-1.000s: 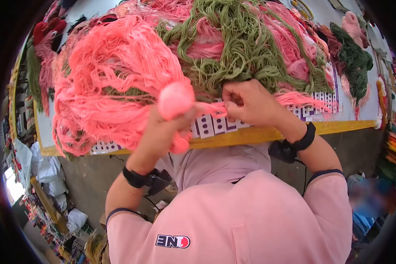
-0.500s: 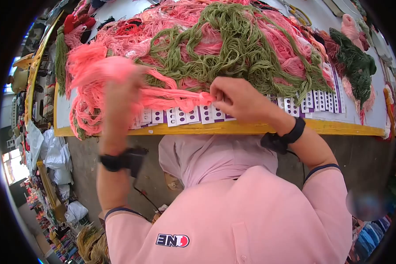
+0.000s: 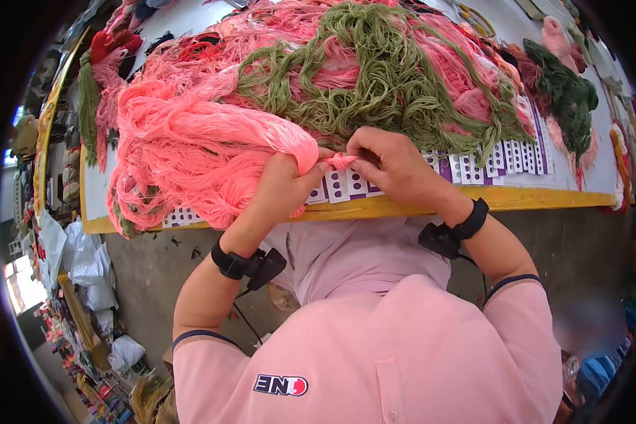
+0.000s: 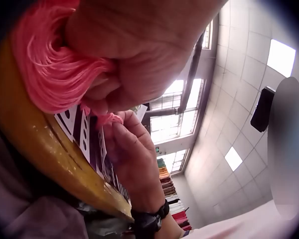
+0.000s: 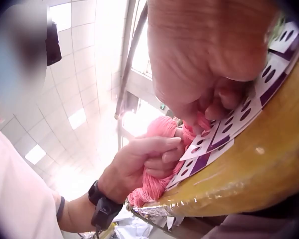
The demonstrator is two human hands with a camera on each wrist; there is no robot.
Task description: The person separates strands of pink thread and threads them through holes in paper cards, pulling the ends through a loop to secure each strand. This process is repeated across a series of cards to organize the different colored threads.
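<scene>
Bright pink yarn (image 3: 198, 131) lies in a loose, looped hank at the front left of the table. My left hand (image 3: 287, 185) grips the gathered strands of this hank, which bulge over the back of its fingers. Between both hands runs a short twisted end (image 3: 341, 161) of the same yarn. My right hand (image 3: 399, 168) pinches that end between thumb and fingers. In the right wrist view, the left hand (image 5: 152, 157) has its thumb laid along the strands, with pink yarn above and below its fist. The left wrist view shows the right hand's (image 4: 134, 154) fingertips at the twisted end.
Green yarn (image 3: 374, 78) is heaped over paler pink yarn behind the hands. White cards with holes (image 3: 337, 185) line the table's yellow front edge (image 3: 530, 200). Dark green yarn (image 3: 569, 95) lies at the right. White plastic bags (image 3: 88, 258) sit beyond the left side.
My left hand, blurred at the far left with raised yarn half a second ago, has come back right beside the right hand, bringing the hank along. The right hand keeps hold of the yarn end.
</scene>
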